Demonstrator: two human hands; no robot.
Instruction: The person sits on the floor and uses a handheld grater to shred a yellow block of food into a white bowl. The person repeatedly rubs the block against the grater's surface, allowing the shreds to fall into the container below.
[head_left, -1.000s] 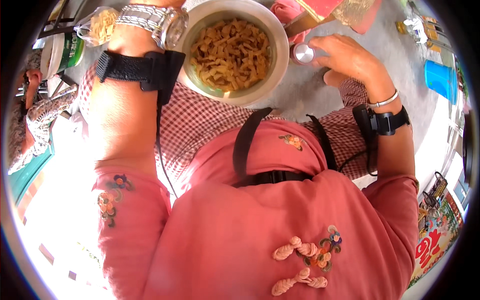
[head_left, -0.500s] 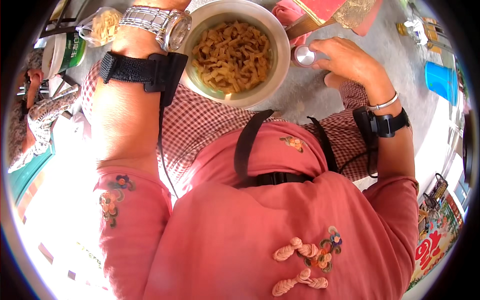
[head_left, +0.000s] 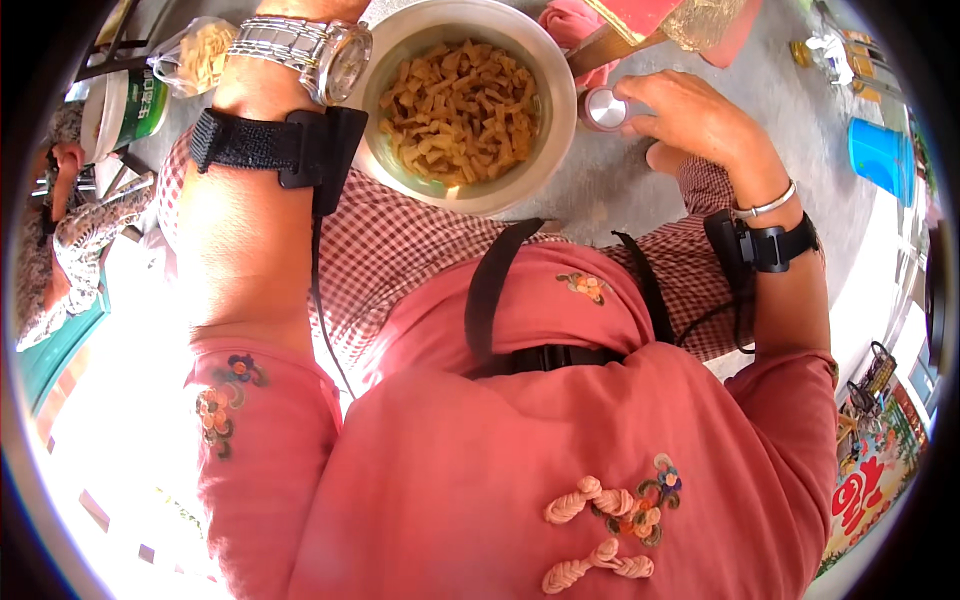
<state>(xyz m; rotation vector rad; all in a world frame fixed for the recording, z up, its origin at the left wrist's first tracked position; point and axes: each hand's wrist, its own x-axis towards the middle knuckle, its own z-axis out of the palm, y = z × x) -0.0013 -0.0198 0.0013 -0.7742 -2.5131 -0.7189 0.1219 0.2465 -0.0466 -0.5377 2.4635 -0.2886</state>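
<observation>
My right hand [head_left: 690, 115] is beside a small round container [head_left: 604, 107] with a silver top and a pinkish side. Its thumb and fingers are closed on the container's right edge. Left of that stands a wide pale metal bowl [head_left: 548, 150], holding brown, strip-shaped food pieces [head_left: 460, 115] with some liquid around them. My left hand [head_left: 312, 8] reaches past the bowl's left side. Only a sliver beyond the watch shows at the top edge, so its fingers are out of the picture.
Behind the bowl is a red-topped wooden stool [head_left: 640, 22] with pink cloth [head_left: 575, 28] beside it. At upper left are a clear bag of pale strips [head_left: 203, 55] and a white-and-green bucket [head_left: 140, 105]. Another person's patterned sleeve [head_left: 95, 225] is at far left. A blue bin [head_left: 880, 160] stands right.
My left forearm and watch have shifted slightly left. The bowl appears a touch further left and up in the picture. My right hand keeps its place at the small container.
</observation>
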